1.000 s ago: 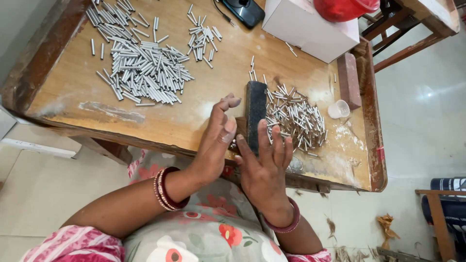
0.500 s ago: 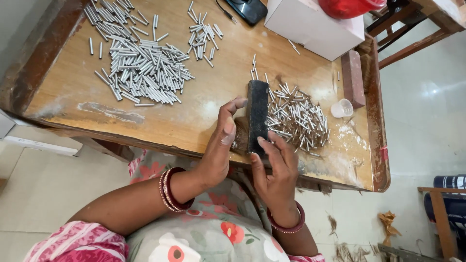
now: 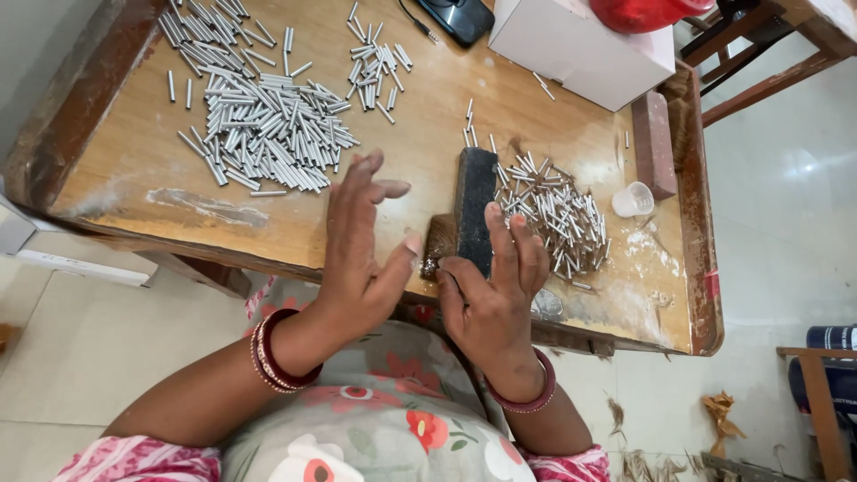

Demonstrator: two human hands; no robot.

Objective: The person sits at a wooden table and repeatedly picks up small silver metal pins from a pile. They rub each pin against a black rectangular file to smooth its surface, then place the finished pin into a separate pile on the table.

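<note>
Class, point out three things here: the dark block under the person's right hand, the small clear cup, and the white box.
dark block (image 3: 475,192), head view, upper face.
small clear cup (image 3: 636,198), head view, rim.
white box (image 3: 571,49), head view, top.

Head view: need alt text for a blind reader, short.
Seen from above, a person's right hand grips a dark upright block on a worn wooden table, while the open left hand hovers beside it. A small heap of short metal tubes lies right of the block, a larger heap at far left.
</note>
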